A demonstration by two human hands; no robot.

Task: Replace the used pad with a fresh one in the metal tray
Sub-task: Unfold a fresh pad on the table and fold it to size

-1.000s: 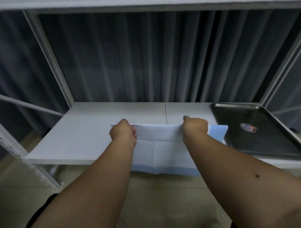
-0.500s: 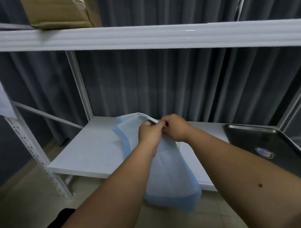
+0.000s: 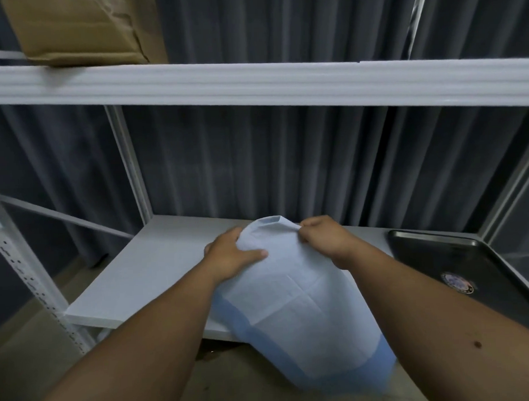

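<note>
Both our hands grip the pad (image 3: 293,301) near its top: left hand (image 3: 229,255) thumb across it, right hand (image 3: 324,240) pinching its edge.

Cardboard box (image 3: 80,26) on top shelf (image 3: 253,83); grey curtain (image 3: 286,163) behind.

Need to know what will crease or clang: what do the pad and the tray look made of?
Pad: soft paper-like sheet, matte white with blue border; it drapes and shows fold lines. Tray: dark metal, seemingly steel, with a shiny raised rim.
</note>
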